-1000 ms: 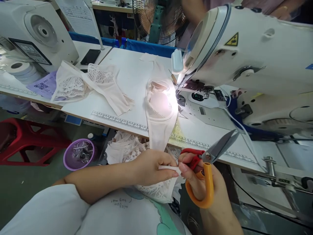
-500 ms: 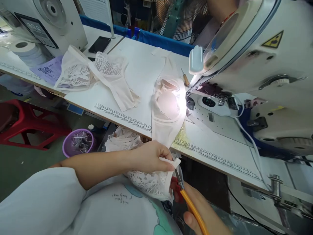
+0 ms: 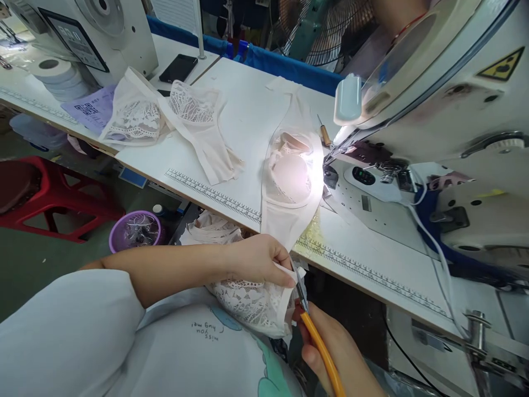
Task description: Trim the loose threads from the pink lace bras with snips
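Observation:
At the front edge of the table, my left hand [image 3: 258, 262] pinches the edge of a white lace bra [image 3: 256, 309] that hangs over my lap. My right hand [image 3: 334, 339] is closed around orange-handled scissors [image 3: 320, 342]. Their blades point up and lie against the fabric edge just beside my left fingertips. Whether the blades are apart is too fine to tell. Beyond my left hand, another white bra piece [image 3: 289, 176] lies on the table under the machine's light, its lower end reaching my knuckles.
A sewing machine [image 3: 438, 110] stands to the right, with a small wooden-handled awl [image 3: 324, 132] near it. More lace bra pieces [image 3: 194, 127] and a phone [image 3: 178, 68] lie at left. Below are a purple bin [image 3: 118, 234] and a red stool [image 3: 66, 198].
The scissors have moved up, so their blades now lie across the fabric edge by my left fingertips. My left hand keeps its pinch. The whole view has shifted slightly.

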The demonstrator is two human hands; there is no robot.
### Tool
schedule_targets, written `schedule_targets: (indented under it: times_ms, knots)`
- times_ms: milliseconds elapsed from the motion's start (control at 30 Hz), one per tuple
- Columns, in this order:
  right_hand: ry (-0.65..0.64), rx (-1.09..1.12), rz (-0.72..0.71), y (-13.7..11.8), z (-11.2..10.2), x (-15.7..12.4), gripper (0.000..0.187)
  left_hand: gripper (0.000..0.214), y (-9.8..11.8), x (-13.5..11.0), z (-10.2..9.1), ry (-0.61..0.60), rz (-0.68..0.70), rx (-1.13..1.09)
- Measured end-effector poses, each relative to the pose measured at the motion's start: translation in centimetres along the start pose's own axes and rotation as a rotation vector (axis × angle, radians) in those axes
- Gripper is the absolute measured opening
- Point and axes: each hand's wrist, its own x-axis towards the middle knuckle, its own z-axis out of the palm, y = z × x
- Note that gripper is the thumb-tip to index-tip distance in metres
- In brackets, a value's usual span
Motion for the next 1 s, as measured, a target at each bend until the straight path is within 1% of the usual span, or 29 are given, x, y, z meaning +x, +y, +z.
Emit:
schedule_targets:
  times_ms: [67, 133, 267, 367, 433, 533, 600, 633, 700, 767, 833, 900, 933, 1000]
  knots:
    - [0.006, 0.009, 0.014, -0.1, 0.1, 0.0, 0.069, 0.013, 0.1, 0.0, 0.0, 0.006, -0.006, 0.008]
    - [0.043, 0.035, 0.015, -0.1, 0.4, 0.1, 0.068, 0.013, 0.2, 0.1, 0.0, 0.011, -0.019, 0.002]
    - [0.190, 0.087, -0.004, -0.3, 1.5, 0.5, 0.061, 0.012, 0.3, 0.0, 0.0, -0.004, -0.027, -0.035]
    - [0.271, 0.104, 0.021, -0.1, 2.0, 0.6, 0.053, 0.012, 0.1, -0.2, -0.1, -0.013, -0.020, -0.046]
    - [0.322, 0.126, 0.024, 0.3, 2.1, 0.4, 0.049, 0.014, -0.1, -0.4, -0.2, -0.006, 0.007, -0.041]
    - [0.436, 0.166, -0.033, 0.6, 2.1, -0.3, 0.041, 0.019, -0.4, -0.7, -0.2, 0.012, 0.074, -0.083]
    - [0.499, 0.137, -0.068, 0.2, 2.2, -0.6, 0.031, 0.023, -0.7, -0.9, -0.3, 0.019, 0.121, -0.154]
    - [0.514, 0.107, -0.095, -0.2, 2.3, -0.6, 0.030, 0.026, -0.9, -0.9, -0.3, 0.022, 0.140, -0.193]
    - [0.515, 0.041, -0.156, -1.0, 2.5, -0.1, 0.035, 0.031, -1.2, -1.1, -0.4, 0.028, 0.174, -0.250]
    - [0.500, -0.019, -0.217, -1.5, 2.7, 0.6, 0.034, 0.034, -1.5, -1.3, -0.6, 0.032, 0.215, -0.289]
    - [0.526, -0.096, -0.239, -1.3, 2.9, 1.3, 0.033, 0.037, -1.9, -1.6, -0.7, 0.015, 0.252, -0.318]
    - [0.552, -0.164, -0.245, -0.6, 3.3, 1.5, 0.036, 0.040, -2.4, -1.9, -0.6, -0.018, 0.260, -0.355]
    - [0.533, -0.182, -0.250, 0.0, 3.6, 1.4, 0.036, 0.042, -2.8, -2.1, -0.4, -0.035, 0.260, -0.377]
    - [0.429, -0.176, -0.252, 1.0, 4.1, 1.0, 0.031, 0.043, -3.8, -2.4, 0.2, -0.064, 0.268, -0.419]
